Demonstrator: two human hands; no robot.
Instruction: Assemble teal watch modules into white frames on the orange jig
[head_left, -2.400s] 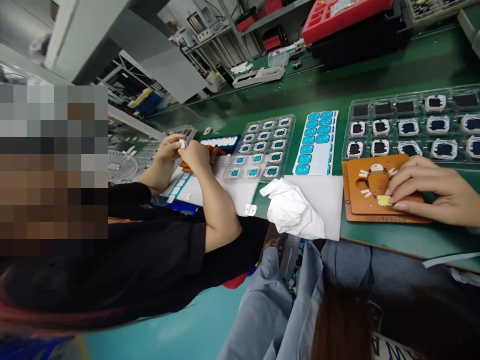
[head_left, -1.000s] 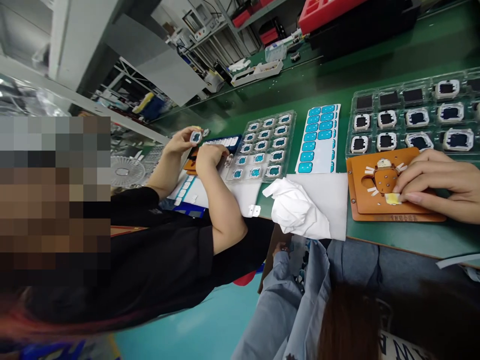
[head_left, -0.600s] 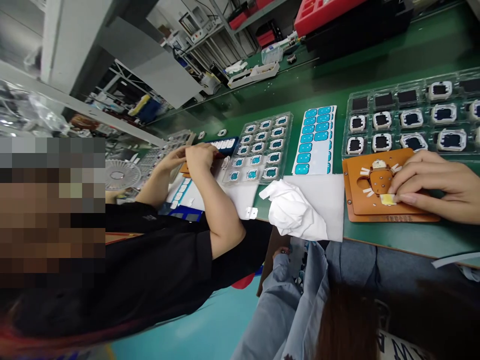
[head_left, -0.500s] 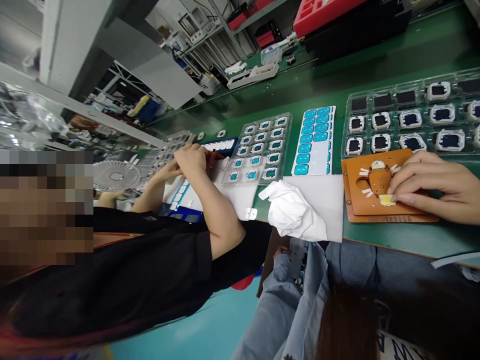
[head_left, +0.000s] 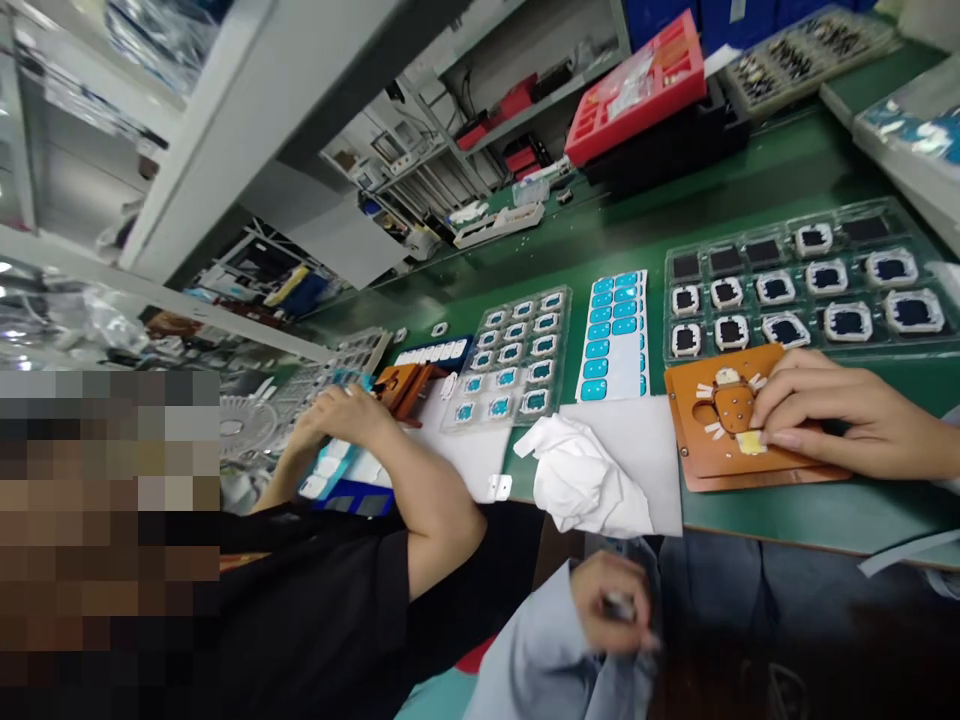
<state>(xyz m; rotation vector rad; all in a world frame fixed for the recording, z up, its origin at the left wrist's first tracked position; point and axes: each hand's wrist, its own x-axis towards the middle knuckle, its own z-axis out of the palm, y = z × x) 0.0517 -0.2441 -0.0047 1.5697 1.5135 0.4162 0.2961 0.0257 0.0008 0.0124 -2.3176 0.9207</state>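
My right hand (head_left: 840,415) rests on an orange fixture plate (head_left: 686,440) at the right of the bench. Its thumb and fingertips press together beside a small yellow tab (head_left: 751,443) on the plate; what they grip is hidden. White strips and a cup-shaped recess surround the tab. In front of the bench, below its edge, my left hand (head_left: 611,600) in a light blue sleeve is smeared by motion. Its fingers curl around a small grey object (head_left: 619,606) whose kind I cannot make out. A crumpled white cloth (head_left: 589,475) lies on the bench between the hands.
A clear tray (head_left: 795,345) of white-framed parts sits behind the fixture. Farther left are a sheet of blue stickers (head_left: 626,365) and another parts tray (head_left: 559,350). A co-worker's arm (head_left: 427,480) reaches over the bench at left. A red bin (head_left: 637,90) stands behind.
My left hand has risen from low beside the lap towards the bench edge. My right hand stays at the fixture. The view has tilted upwards, and the co-worker's hands have shifted left.
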